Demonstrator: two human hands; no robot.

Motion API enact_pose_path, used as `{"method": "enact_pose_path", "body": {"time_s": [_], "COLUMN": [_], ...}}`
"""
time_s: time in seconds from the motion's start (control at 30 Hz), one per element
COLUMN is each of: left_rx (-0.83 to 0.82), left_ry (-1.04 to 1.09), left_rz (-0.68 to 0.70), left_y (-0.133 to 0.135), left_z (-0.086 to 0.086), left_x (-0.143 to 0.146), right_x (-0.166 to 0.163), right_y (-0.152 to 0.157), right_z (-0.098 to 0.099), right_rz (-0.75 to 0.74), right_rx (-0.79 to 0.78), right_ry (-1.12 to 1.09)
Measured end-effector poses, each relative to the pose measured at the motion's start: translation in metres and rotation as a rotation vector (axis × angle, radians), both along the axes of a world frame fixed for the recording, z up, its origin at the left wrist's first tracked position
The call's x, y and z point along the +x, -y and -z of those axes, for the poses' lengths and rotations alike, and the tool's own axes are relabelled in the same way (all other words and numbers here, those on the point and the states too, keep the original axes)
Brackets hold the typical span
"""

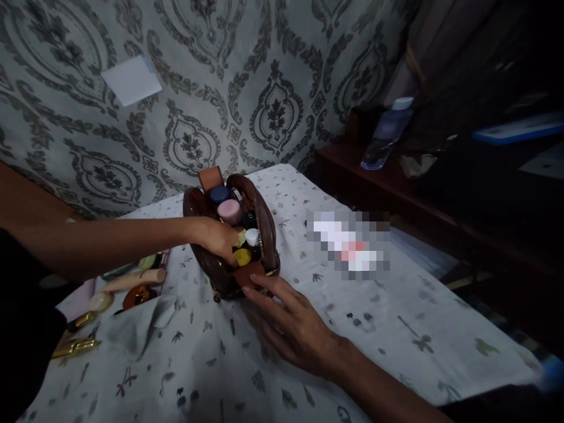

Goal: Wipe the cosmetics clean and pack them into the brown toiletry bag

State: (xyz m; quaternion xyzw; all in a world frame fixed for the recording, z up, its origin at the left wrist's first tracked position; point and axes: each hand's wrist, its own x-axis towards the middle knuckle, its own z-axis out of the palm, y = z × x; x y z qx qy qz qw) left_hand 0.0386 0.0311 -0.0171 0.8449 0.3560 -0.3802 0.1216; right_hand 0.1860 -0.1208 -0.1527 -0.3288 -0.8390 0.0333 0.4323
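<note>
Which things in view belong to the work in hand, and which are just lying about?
In the work:
- open brown bag, left hand inside, right hand at its front end
- containers in the bag, including a pink-topped one

Apparently lying about:
- clear bottle
- white card at the wall
- loose items at left, including a gold tube; untouched, possibly related

– Carrier?
– White leaf-printed cloth (211, 376). Brown bag (267, 229) stands open near far edge.
– Left edge?
– Grey fabric (132, 326), gold tubes (74, 348), beige tube (136, 279), grouped close.
– Right edge?
– One item (341, 238), blurred out, can't identify.
</note>
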Motion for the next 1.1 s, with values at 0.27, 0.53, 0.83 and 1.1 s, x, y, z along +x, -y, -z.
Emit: {"method": "enact_pose_path", "body": {"time_s": [0.27,0.53,0.83,1.1], "left_rx": [0.137,0.129,0.152,0.225], "left_ry": [0.121,0.139,0.043,0.171], "left_rz": [-0.093,-0.269,-0.413,-0.511], "left_y": [0.008,0.011,0.022,0.028], "left_z": [0.003,0.012,0.008,0.009], "left_x": [0.006,0.017,0.029,0.02], "right_x": [-0.001,-0.002,-0.003,-0.003], "right_y": [0.001,0.001,0.002,0.003], "right_z": [-0.001,-0.002,-0.003,0.001], "right_rz": [0.012,0.03,0.032,0.002], "right_rx": [0.019,0.051,0.034,-0.006], "right_ry": [-0.005,-0.016,0.01,-0.002]}}
